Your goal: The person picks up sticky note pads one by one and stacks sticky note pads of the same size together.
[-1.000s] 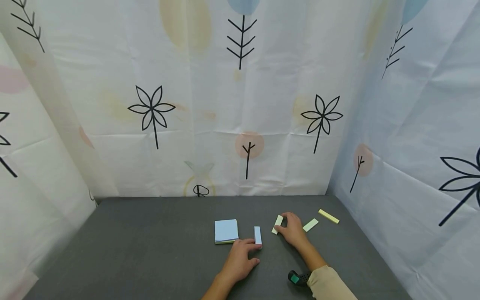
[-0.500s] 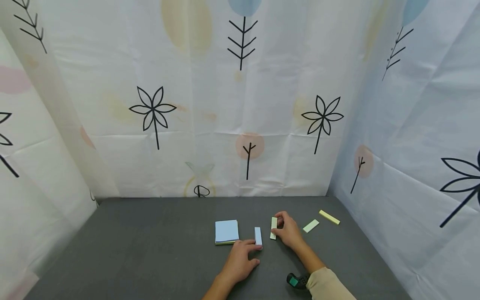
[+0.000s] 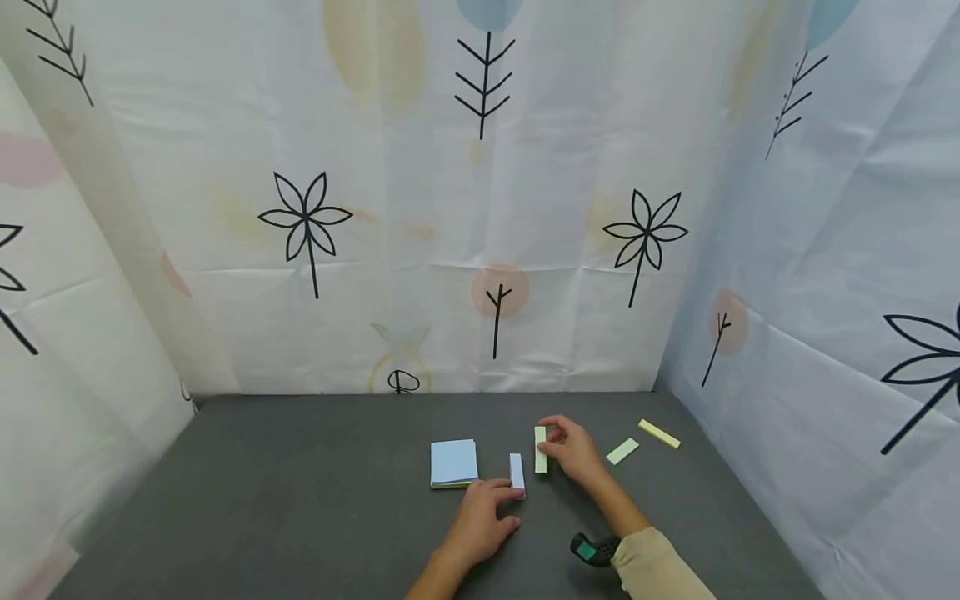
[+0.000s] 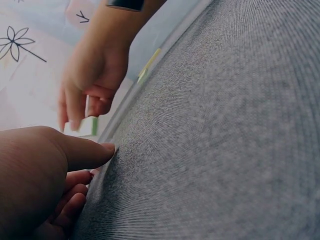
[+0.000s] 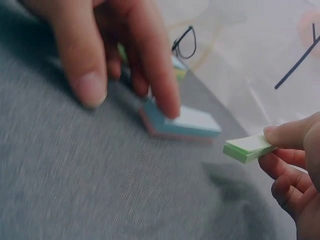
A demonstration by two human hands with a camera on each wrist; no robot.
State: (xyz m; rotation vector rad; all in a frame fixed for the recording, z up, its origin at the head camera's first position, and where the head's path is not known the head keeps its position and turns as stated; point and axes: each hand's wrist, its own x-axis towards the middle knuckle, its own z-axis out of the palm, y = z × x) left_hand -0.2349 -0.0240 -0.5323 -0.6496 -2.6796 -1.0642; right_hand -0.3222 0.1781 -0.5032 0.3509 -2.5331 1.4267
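My right hand pinches a narrow light green sticky-note pad between thumb and fingers. In the right wrist view this green pad is off the table, with a shadow below it. Just left of it lies a narrow blue sticky-note pad with a pink layer underneath. My left hand rests one fairly straight fingertip on the blue pad's near end, its thumb apart from the pad. Part of the left fingers is hidden in the left wrist view.
A square stack of sticky notes, blue on top, lies behind the left hand. Farther right are another pale green strip and a yellow strip. Patterned cloth hangs around the grey table.
My right hand has brought the green pad left, closer to the blue pad, and turned it from slanted to nearly parallel with it. The left hand stays put.
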